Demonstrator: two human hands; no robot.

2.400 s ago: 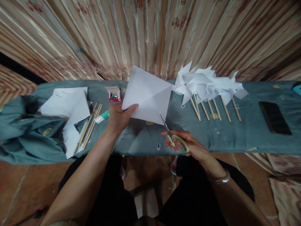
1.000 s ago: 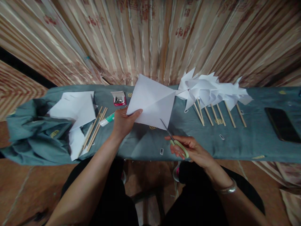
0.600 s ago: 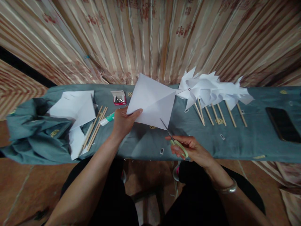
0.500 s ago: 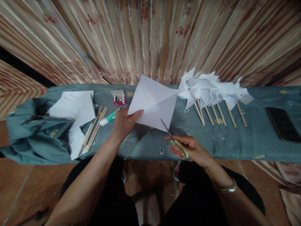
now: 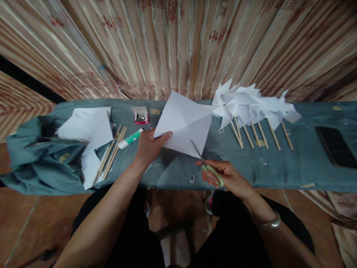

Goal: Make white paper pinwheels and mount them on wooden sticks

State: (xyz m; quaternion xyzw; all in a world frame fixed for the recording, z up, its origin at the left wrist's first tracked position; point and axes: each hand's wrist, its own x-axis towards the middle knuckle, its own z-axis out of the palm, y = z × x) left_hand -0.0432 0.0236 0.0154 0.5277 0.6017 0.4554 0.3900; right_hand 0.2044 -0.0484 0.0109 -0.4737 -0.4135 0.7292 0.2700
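A creased white square of paper [image 5: 185, 119] is held above the table by my left hand [image 5: 152, 145], thumb on top near its left corner. My right hand [image 5: 220, 173] grips green-handled scissors [image 5: 210, 171]. One blade lies over the paper near its lower corner; the other blade is hidden beneath. Just left of my left hand lies a white and green glue stick [image 5: 130, 139]. Behind it sits a small open red and white box [image 5: 141, 117] with shiny metal pins in it. Several white paper pinwheels [image 5: 251, 106] on wooden sticks lie to the right of the paper.
Loose wooden sticks [image 5: 114, 154] and white paper sheets [image 5: 97, 128] lie on the left, beside bunched cloth [image 5: 44, 156]. A black phone [image 5: 336, 147] is at the far right of the cloth-covered table [image 5: 290, 167]. A curtain [image 5: 178, 48] hangs behind.
The paper and my left hand have shifted slightly to the right, toward the scissors. My right hand and the scissors are almost where they were.
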